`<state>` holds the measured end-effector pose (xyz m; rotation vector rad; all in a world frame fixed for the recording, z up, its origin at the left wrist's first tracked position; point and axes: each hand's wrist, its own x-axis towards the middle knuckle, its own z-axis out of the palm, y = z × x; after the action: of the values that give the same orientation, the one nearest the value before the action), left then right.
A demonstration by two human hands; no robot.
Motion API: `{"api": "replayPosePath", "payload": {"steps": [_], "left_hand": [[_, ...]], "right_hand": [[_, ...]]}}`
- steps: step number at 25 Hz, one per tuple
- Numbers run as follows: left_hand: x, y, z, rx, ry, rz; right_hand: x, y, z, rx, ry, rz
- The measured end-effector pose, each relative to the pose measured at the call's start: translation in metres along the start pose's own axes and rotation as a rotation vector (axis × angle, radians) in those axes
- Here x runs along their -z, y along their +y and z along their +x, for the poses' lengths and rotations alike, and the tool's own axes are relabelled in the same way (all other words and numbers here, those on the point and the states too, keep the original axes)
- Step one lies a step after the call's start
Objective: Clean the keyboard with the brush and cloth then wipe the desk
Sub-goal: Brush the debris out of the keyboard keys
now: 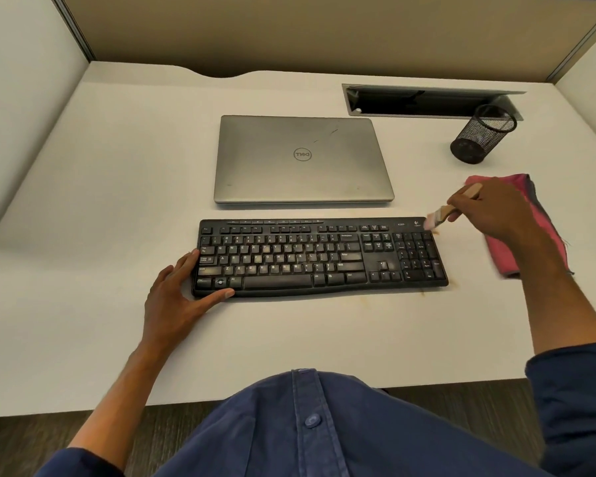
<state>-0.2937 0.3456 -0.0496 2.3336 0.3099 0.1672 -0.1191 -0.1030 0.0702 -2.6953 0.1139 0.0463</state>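
- The white worktop (111, 187) is carrying every item; brownish dust is lying beside the keyboard's right end.
- A closed silver laptop (303, 160) is lying at 12 o'clock from the keyboard, just apart from it.
- The black keyboard (320, 258) is sitting at centre, with its keys showing dusty.
- A pink cloth (534, 215) is lying at 3 o'clock from the keyboard, partly hidden under the right hand.
- A black mesh cup (480, 134) is standing at 1 o'clock.
- The left hand (179, 290) is bracing the keyboard's left end, grip spread.
- The right hand (496, 210) is pinching the brush (449, 210), whose bristles are touching the keyboard's far right corner.
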Motion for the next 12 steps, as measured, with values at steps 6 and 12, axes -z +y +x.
{"api": "replayPosePath", "payload": {"steps": [6, 12], "left_hand": [[-0.002, -0.007, 0.002, -0.011, -0.019, 0.02], [-0.002, -0.005, 0.002, -0.015, -0.013, 0.019]], "right_hand": [[-0.033, -0.05, -0.032, 0.189, 0.016, 0.262], [-0.064, -0.076, -0.041, 0.267, 0.004, 0.1]]}}
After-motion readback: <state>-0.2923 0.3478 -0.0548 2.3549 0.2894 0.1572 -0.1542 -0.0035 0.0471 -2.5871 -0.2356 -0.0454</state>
